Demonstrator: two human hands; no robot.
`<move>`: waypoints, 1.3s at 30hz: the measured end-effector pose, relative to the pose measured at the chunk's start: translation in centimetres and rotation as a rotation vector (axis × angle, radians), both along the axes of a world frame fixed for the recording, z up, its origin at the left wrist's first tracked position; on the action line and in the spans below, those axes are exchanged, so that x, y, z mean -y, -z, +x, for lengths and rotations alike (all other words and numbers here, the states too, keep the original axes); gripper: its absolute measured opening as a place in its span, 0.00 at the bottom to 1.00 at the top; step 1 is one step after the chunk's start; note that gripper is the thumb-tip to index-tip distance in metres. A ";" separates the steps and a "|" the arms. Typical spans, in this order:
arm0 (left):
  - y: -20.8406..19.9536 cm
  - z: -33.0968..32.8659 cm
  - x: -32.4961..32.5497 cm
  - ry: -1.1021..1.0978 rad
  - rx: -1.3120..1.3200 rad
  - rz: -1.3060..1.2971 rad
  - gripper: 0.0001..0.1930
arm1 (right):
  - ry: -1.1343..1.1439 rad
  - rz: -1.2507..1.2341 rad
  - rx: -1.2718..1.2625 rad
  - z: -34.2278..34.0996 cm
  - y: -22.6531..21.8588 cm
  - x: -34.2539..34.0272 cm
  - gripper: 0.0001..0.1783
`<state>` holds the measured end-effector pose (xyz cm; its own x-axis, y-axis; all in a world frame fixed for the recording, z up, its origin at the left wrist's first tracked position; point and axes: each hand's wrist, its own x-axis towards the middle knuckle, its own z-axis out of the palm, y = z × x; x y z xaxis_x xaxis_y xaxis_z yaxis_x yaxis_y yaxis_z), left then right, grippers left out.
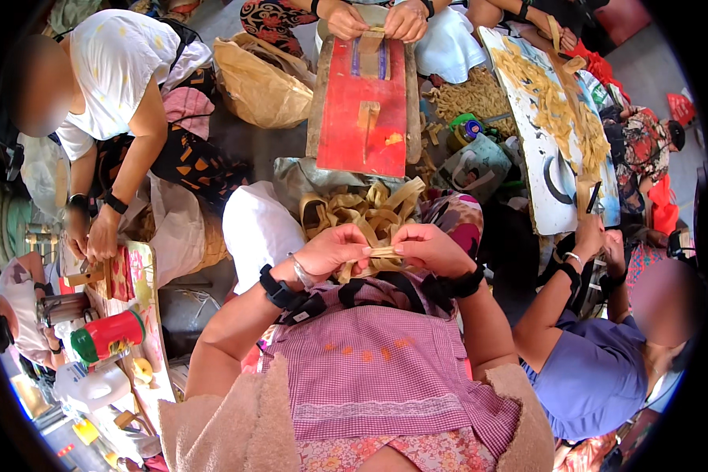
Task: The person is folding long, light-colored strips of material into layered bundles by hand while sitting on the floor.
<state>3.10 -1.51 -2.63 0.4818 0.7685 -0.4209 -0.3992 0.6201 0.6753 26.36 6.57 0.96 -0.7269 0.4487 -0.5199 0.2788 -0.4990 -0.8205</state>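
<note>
Both of my hands are over my lap, close together. My left hand (332,253) and my right hand (432,250) each pinch a short, flat tan strip (381,252) between thumb and fingers. Stretched between them, it looks folded or layered; its material I cannot make out. Just beyond my fingers lies a loose heap of looped tan strips (362,206), some of them hanging below my left hand. A checked purple apron (369,354) covers my front.
Ahead stands a red board (362,110) with a small wooden block, where another person's hands (373,20) hold a strip. At right, a white board (538,134) bears tan pieces. Co-workers sit left and right. A paper sack (259,86) stands ahead left.
</note>
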 end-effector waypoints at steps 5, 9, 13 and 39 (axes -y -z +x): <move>-1.4 -0.7 -0.8 -0.030 -0.112 0.159 0.07 | -0.125 0.110 0.058 0.0 -1.4 -1.9 0.07; -1.6 -2.5 -4.5 -0.006 -0.883 0.547 0.06 | -0.287 0.413 0.177 -0.4 0.4 -5.5 0.08; -1.2 -3.2 -10.1 -0.320 -1.386 1.208 0.09 | 0.197 1.096 0.366 -4.0 1.7 -8.1 0.08; -2.8 2.0 0.7 0.326 -0.388 0.169 0.12 | 0.025 0.537 -0.130 -2.6 1.0 1.0 0.16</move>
